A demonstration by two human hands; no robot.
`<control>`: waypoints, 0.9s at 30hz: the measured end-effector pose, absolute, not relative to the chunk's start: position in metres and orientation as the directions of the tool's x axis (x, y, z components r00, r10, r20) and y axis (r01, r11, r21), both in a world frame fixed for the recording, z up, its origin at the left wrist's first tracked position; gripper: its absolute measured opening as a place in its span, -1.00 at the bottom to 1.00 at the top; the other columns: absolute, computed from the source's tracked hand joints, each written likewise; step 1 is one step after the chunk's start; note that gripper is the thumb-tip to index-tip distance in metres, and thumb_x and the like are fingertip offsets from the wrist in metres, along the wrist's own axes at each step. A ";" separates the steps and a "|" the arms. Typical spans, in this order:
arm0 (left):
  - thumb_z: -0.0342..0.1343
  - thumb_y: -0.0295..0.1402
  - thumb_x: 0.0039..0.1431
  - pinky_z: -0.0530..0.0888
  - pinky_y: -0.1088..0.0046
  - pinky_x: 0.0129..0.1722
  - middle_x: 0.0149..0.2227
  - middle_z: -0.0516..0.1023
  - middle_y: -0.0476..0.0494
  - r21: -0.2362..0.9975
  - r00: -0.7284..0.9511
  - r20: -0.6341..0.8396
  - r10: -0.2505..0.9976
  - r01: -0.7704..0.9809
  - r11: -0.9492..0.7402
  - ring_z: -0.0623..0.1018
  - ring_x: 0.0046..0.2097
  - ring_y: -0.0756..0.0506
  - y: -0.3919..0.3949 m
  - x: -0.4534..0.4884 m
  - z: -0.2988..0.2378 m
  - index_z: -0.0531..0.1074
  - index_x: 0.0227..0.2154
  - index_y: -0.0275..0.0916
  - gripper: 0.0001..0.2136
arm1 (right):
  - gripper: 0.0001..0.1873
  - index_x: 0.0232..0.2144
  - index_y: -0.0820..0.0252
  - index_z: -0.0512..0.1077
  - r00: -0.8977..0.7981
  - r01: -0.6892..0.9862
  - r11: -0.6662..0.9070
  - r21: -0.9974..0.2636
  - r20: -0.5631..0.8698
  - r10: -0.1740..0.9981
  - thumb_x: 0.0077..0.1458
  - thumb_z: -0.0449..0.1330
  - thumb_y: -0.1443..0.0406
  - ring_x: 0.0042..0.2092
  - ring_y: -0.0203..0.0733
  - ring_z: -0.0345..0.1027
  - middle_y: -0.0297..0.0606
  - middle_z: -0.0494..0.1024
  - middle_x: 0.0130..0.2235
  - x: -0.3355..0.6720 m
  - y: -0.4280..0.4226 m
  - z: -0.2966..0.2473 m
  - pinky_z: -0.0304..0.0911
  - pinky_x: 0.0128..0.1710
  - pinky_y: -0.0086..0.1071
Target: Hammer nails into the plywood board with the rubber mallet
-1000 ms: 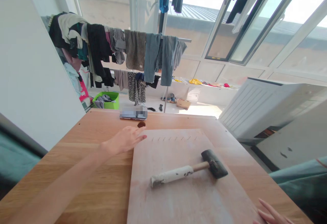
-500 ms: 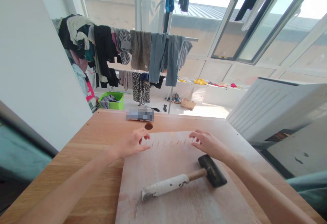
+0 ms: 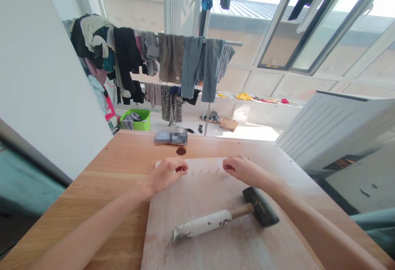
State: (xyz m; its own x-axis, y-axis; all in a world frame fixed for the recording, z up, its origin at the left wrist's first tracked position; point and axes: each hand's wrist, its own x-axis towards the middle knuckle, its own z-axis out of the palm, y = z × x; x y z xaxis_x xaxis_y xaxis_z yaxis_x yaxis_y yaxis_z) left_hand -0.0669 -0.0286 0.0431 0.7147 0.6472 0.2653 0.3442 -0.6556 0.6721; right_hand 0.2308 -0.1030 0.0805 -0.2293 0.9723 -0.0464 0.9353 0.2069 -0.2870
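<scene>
A pale plywood board (image 3: 212, 241) lies on a wooden table (image 3: 117, 171), with a row of small nails (image 3: 205, 171) standing along its far edge. My left hand (image 3: 166, 174) rests on the board at the left end of that row, fingers curled in a pinch. My right hand (image 3: 240, 167) sits at the right end of the row, fingers also pinched together. What either pinch holds is too small to make out. A black-headed mallet (image 3: 228, 215) with a white handle lies on the board just behind my right wrist.
A flat blurred object (image 3: 170, 137) and a small brown disc (image 3: 181, 151) lie at the table's far edge. Beyond stand a rack of hanging clothes (image 3: 148, 58), a green basket (image 3: 137, 120), windows, and a white slatted panel (image 3: 333, 130) at the right.
My right hand came up from the near right corner to the right end of the nail row. Both hands went from spread fingers to pinches over the nails.
</scene>
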 end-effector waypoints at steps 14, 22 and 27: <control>0.17 -0.44 0.17 0.46 0.51 -0.22 -0.31 0.65 -0.02 0.738 0.657 0.287 0.698 0.312 -0.598 0.59 -0.28 -0.03 -0.037 -0.047 0.042 0.55 -0.32 -0.22 -0.93 | -0.82 -0.48 0.16 0.48 -0.247 0.932 0.231 -0.278 -0.024 0.969 0.09 0.12 0.41 -0.40 -0.28 0.32 -0.32 0.54 -0.43 0.203 -0.094 0.082 0.06 -0.41 -0.44; 0.13 -0.50 0.14 0.46 0.48 -0.20 -0.32 0.65 -0.04 0.776 0.647 0.299 0.701 0.263 -0.573 0.59 -0.27 -0.05 -0.043 -0.029 0.039 0.56 -0.35 -0.23 -0.89 | -0.80 -0.46 0.13 0.51 -0.286 0.917 0.264 -0.298 -0.033 0.958 0.13 0.12 0.39 -0.40 -0.27 0.36 -0.33 0.56 -0.43 0.185 -0.092 0.085 0.06 -0.43 -0.45; 0.16 -0.46 0.16 0.47 0.46 -0.18 -0.29 0.66 -0.05 0.774 0.639 0.297 0.709 0.273 -0.571 0.60 -0.26 -0.07 -0.039 -0.016 0.036 0.57 -0.31 -0.23 -0.90 | -0.78 -0.43 0.14 0.51 -0.271 0.918 0.262 -0.297 0.011 0.962 0.16 0.09 0.39 -0.39 -0.27 0.34 -0.31 0.56 -0.42 0.182 -0.094 0.088 0.07 -0.40 -0.44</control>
